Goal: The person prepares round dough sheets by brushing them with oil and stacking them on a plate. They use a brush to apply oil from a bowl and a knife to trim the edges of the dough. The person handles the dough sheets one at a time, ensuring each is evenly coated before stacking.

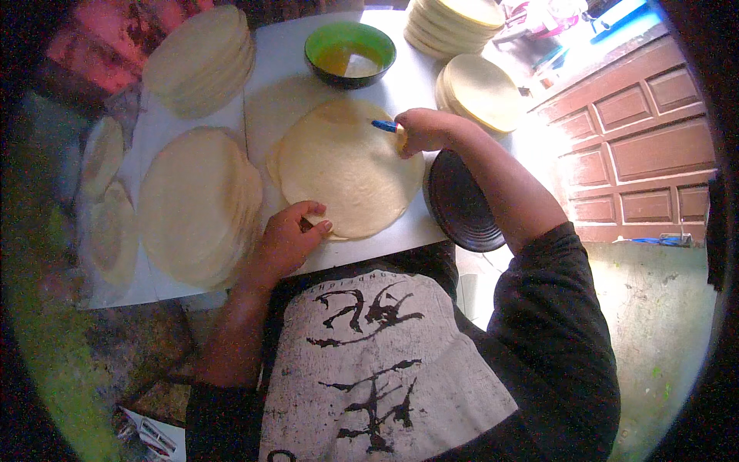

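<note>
Round pale flatbreads or dough sheets [346, 173] lie stacked in front of me on a white table. My right hand [421, 133] grips a small brush [385, 125] with blue bristles over the right part of the top sheet. At the stack's near left edge is my left hand [300, 234], thumb and forefinger at the rim; whether it pinches a sheet is unclear. Behind the stack stands a bowl [350, 55], green inside and dark outside, holding yellowish liquid. A dark ridged round plate or lid [465, 202] sits partly under my right forearm.
Tall stacks of similar rounds stand at the left [193, 208] and back left [196, 60]. More rounds are stacked at the back right [453, 26] and right [482, 92]. Single rounds [112, 237] lie along the far left edge. A brown panelled door [646, 138] is at the right.
</note>
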Action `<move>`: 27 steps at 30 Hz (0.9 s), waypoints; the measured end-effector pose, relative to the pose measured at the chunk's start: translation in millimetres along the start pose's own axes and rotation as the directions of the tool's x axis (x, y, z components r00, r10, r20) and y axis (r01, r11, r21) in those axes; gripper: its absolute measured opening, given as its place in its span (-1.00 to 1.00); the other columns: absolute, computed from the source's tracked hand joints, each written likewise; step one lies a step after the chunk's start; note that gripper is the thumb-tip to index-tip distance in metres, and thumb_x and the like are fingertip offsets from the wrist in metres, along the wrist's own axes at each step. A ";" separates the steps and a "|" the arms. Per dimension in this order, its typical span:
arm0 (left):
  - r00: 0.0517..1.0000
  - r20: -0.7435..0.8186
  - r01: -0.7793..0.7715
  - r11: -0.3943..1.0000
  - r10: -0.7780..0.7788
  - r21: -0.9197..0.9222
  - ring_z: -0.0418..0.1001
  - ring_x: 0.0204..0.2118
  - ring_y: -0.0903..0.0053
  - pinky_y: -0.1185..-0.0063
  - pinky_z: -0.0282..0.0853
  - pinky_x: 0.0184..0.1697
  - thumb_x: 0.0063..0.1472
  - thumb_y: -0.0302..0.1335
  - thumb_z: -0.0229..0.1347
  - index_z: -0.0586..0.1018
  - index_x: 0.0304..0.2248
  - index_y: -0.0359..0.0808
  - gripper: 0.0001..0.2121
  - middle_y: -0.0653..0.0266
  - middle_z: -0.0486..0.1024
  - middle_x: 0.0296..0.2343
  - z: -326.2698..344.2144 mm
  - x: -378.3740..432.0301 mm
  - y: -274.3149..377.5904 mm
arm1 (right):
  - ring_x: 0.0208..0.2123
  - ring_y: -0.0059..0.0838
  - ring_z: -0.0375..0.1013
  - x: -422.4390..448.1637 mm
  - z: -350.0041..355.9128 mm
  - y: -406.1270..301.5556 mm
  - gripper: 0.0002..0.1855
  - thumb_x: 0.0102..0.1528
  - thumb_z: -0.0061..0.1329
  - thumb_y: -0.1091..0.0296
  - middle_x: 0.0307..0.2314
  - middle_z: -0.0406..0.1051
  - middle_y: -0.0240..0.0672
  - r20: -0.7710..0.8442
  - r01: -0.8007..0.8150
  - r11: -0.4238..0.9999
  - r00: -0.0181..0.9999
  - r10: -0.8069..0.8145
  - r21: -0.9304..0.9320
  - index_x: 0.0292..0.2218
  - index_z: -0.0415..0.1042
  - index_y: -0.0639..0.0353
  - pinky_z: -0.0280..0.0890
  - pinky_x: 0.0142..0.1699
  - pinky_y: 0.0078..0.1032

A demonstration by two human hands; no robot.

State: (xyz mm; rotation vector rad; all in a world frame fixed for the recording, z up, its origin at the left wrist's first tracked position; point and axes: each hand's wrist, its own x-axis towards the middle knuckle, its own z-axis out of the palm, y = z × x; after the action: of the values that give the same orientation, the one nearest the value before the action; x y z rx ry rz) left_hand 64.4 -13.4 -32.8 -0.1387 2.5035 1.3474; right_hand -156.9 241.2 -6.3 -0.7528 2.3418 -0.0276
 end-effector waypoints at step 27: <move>1.000 0.020 0.014 1.000 -0.014 0.011 0.54 -0.40 0.36 0.45 0.45 -0.26 0.13 -0.34 0.24 0.54 -0.10 -0.32 -0.63 0.11 0.57 -0.44 -6.0 -18.7 8.2 | -0.24 -0.07 0.50 -38.5 16.5 13.7 -0.58 0.02 0.13 0.23 -0.32 0.50 -0.01 -0.270 -0.060 0.997 0.960 0.073 0.056 -0.12 0.41 0.24 0.36 -0.13 -0.22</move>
State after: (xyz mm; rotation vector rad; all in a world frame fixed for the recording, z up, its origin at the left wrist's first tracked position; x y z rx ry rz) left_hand 79.1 -14.8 -17.5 -0.1392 2.4879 1.3232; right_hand -130.4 275.6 0.8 -0.6823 2.6155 -0.1670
